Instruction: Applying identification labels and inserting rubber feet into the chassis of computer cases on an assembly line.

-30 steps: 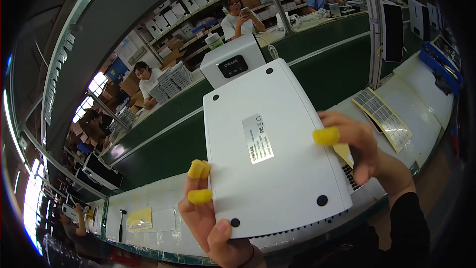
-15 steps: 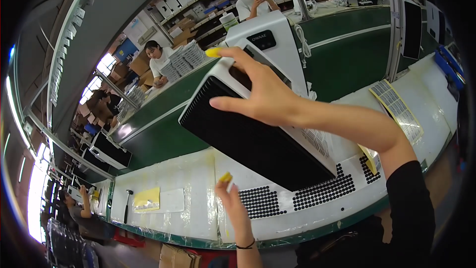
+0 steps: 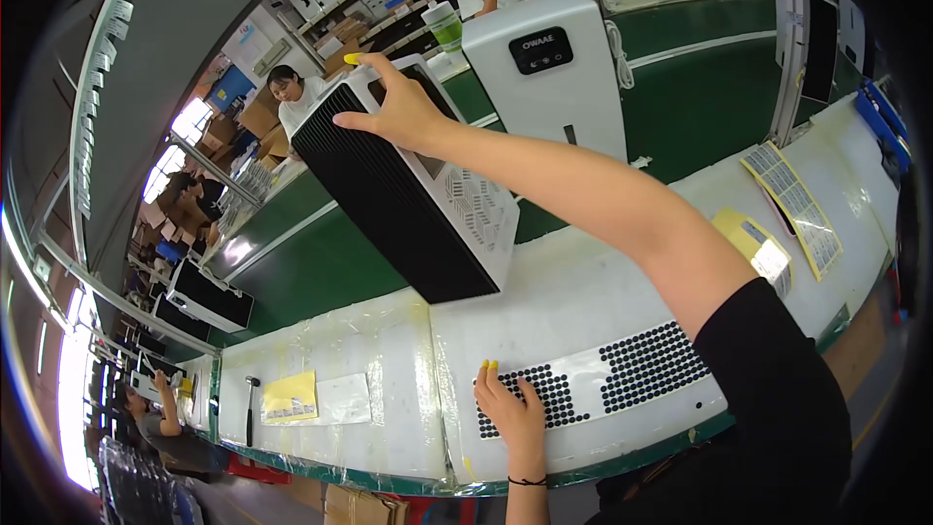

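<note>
My right hand is closed around the top of a white box-shaped appliance, at the handle recess near its upper edge. The appliance stands tilted, its black ribbed panel facing left and a vented white side facing right. Low in the middle, my left hand lies over a sheet of small round black pads, thumb apart from the fingers, with no object visible in it. Yellow covers sit on some fingertips of both hands. Another pad sheet lies to the right, partly behind my right arm.
Behind the bench, a second white appliance stands on the green conveyor. Label sheets lie at the right. A hammer and a yellow sheet lie at the left. Several people work beyond the conveyor; metal posts rise around it.
My right hand has moved left with the appliance, which now stands farther back and more upright. My left hand has come down onto the pad sheet. The view has shifted somewhat.
</note>
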Demonstrator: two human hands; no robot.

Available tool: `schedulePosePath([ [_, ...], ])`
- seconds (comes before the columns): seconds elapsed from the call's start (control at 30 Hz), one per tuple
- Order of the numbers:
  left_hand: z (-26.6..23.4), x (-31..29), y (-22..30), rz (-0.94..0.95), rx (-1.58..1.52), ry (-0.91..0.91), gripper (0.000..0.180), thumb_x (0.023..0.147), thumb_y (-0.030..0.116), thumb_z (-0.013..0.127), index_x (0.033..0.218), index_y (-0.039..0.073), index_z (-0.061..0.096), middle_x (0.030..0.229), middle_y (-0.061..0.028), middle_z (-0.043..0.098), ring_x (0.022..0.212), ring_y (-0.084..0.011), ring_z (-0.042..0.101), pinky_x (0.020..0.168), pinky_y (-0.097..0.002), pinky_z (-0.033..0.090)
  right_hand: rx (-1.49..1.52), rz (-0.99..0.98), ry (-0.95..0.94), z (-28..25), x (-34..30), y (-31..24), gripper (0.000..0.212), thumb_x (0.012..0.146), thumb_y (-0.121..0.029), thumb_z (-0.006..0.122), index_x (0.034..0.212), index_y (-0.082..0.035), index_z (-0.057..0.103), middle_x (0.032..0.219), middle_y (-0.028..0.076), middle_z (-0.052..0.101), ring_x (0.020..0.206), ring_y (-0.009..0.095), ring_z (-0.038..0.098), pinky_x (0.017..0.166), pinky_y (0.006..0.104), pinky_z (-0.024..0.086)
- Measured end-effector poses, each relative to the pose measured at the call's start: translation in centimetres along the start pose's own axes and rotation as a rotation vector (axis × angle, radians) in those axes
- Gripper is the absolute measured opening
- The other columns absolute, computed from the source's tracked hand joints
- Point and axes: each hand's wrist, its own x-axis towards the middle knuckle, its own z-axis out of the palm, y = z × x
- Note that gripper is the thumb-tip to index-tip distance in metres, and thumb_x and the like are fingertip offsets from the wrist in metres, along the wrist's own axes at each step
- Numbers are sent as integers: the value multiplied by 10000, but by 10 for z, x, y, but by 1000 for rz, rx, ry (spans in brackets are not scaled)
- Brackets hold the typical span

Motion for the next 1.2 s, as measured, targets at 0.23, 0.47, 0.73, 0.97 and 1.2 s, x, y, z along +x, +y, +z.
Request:
schedulePosePath([
  [0.23, 3, 1, 7, 10, 114, -42, 415, 800, 73, 603, 1184, -42, 494, 1245, -213, 493, 1162, -392, 444, 1001, -482, 324, -345, -150, 445, 29, 16, 50, 656, 693, -311, 795, 1257, -157, 497, 969, 188, 571, 904, 344, 544, 840, 418, 426],
  [0.47, -2, 5, 6, -16, -90, -73, 425, 822, 79, 615, 1208, -32, 476, 1267, -221, 480, 1204, -384, 417, 1035, -466, 300, -541, 31, 124, -16, 26, 50, 759, 770, -553, 673, 1319, -100, 412, 969, 213, 611, 938, 375, 589, 871, 442, 440],
  [0.73, 6, 171, 43, 217, -105, 91, 789, 821, 187, 704, 1391, -94, 236, 1436, -303, 229, 1319, -445, 283, 1088, -468, 268, -638, -305, 1, -15, -5, 39, 797, 788, -558, 642, 1354, -63, 379, 987, 238, 598, 949, 389, 540, 848, 462, 431],
  [0.97, 37, 240, -14, 217, -4, 269, 837, 800, 164, 727, 1408, -83, 207, 1405, -287, 291, 1279, -458, 327, 1041, -446, 336, -743, -317, 196, 8, -17, 37, 867, 750, -540, 688, 1363, -14, 371, 952, 169, 605, 929, 317, 530, 852, 388, 379],
  [1.2, 7, 285, -81, 175, -277, 9, 956, 703, 18, 789, 1449, 20, 192, 1380, -173, 378, 1140, -270, 506, 884, -354, 501, -854, -559, 67, 29, -31, 59, 711, 778, -370, 700, 1383, -141, 405, 1045, 94, 574, 970, 239, 539, 838, 359, 380],
])
